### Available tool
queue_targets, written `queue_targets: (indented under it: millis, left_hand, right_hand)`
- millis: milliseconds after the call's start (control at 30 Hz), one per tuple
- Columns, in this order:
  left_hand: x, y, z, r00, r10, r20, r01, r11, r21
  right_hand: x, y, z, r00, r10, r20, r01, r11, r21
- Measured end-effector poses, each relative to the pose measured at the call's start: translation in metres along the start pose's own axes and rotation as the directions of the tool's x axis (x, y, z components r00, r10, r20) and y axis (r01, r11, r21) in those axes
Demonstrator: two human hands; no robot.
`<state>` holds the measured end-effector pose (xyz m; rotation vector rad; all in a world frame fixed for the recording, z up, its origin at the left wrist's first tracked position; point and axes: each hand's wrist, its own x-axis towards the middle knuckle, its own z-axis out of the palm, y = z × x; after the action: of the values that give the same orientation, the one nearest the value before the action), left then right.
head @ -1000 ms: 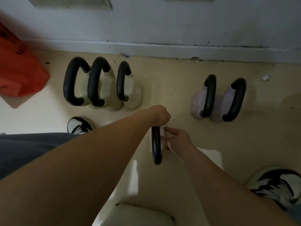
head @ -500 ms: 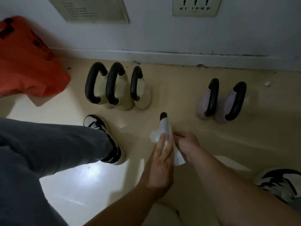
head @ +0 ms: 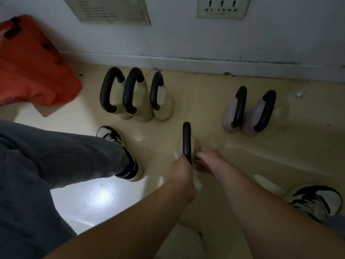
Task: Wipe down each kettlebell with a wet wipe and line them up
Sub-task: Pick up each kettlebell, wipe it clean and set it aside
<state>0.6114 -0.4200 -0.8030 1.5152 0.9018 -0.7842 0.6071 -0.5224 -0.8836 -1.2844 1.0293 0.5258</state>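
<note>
A pale kettlebell with a black handle (head: 186, 139) stands on the floor in front of me. My left hand (head: 181, 172) grips the near end of the handle with a white wet wipe (head: 176, 156) bunched under it. My right hand (head: 207, 161) is just right of the handle, its fingers curled against the kettlebell's body, which is mostly hidden. Three cream kettlebells (head: 136, 98) stand side by side near the wall at the left. Two pinkish kettlebells (head: 248, 113) stand together at the right.
An orange bag (head: 31, 68) lies at the far left against the wall. My shoes stand at the left (head: 119, 146) and the right (head: 317, 200). A white object (head: 183, 242) sits at the bottom edge. A socket plate (head: 222, 6) is on the wall.
My left hand has slid the wipe down the handle towards me and now curls round its near end, baring the handle's top. My right hand stays beside the kettlebell.
</note>
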Motion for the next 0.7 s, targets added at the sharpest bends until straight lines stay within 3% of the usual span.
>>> queue_targets:
  millis: [167,400,467,600,700]
  left_hand:
    - [-0.003,0.022,0.017,0.996,-0.088,-0.029,0.082,0.986,-0.148]
    - [-0.003,-0.003,0.012,0.996,0.022,-0.091,-0.012,0.993,0.115]
    - [-0.009,0.012,0.009,0.994,0.057,-0.091,-0.047,0.993,0.111]
    - [0.016,0.069,0.019,0.991,-0.072,0.111,0.086,0.988,-0.130]
    - [0.046,0.091,0.031,0.986,-0.138,0.095,0.145,0.987,-0.069]
  right_hand:
    - [0.005,-0.010,-0.001,0.999,0.042,0.009,-0.042,0.999,-0.009]
    - [0.013,-0.013,-0.002,0.996,0.086,-0.001,-0.086,0.996,0.019]
    - [0.016,-0.011,0.000,0.994,0.109,0.012,-0.110,0.993,0.034]
    - [0.008,-0.007,-0.001,0.995,0.091,0.039,-0.092,0.996,0.023]
    - [0.008,0.000,-0.001,0.994,0.089,0.068,-0.095,0.991,0.096]
